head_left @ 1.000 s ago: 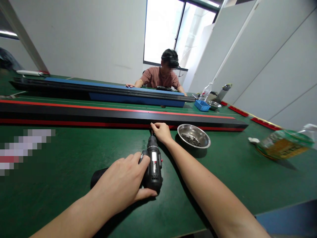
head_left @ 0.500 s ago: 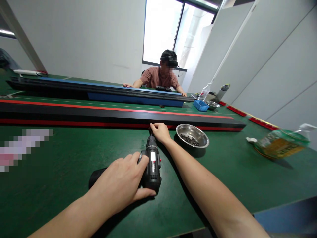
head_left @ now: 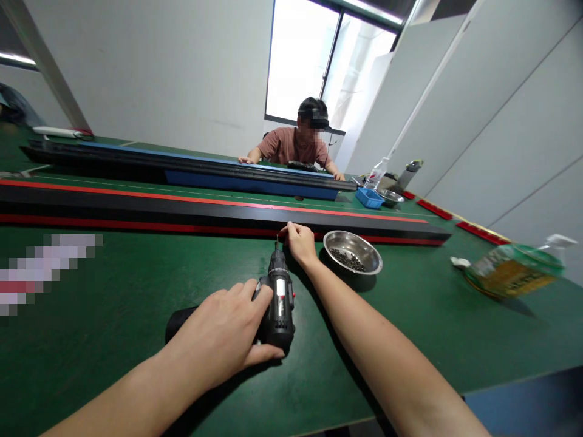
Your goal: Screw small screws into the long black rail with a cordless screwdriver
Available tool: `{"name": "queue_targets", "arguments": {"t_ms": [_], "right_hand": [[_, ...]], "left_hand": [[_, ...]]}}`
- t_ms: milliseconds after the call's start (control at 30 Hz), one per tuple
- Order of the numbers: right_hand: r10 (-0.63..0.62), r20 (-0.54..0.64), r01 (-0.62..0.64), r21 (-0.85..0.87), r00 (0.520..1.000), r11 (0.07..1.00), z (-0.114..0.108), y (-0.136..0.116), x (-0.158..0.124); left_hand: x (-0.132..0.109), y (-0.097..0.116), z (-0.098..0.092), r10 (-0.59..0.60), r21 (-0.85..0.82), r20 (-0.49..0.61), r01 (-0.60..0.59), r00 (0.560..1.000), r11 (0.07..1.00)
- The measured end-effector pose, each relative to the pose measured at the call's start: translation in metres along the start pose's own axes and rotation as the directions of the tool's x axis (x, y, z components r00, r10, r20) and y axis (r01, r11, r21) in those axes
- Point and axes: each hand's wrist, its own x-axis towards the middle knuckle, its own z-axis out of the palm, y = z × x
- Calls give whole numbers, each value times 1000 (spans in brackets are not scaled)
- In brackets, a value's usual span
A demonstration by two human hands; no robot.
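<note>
My left hand is wrapped round a black cordless drill that lies on its side on the green table, its bit aimed at the long black bar with red edges. Just right of the bit tip, my right hand has its fingers bent together against the near side of that bar. Whatever those fingertips pinch, if anything, is too small to see. Beside the right hand stands a steel bowl with many small dark screws in it.
Across the green table, a person has both hands at a second long black and blue bar. A blue basket stands at the far right. Nearer on the right is a green and yellow plastic container.
My right hand has drawn back slightly from the drill bit's tip, uncovering more of the bit. The left hand keeps its grip on the drill. The view has shifted a little.
</note>
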Motion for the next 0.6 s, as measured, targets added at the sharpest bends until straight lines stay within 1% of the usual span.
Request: {"name": "queue_targets", "arguments": {"t_ms": [300,600], "right_hand": [[13,96,-20,71,995,997,1,-1,-1],[40,86,-52,139,995,989,2,2,-2]], "left_hand": [[-1,-1,5,10,3,-25,-10,1000,1000],[-1,-1,5,2,-6,-26,-2,1000,1000]]}}
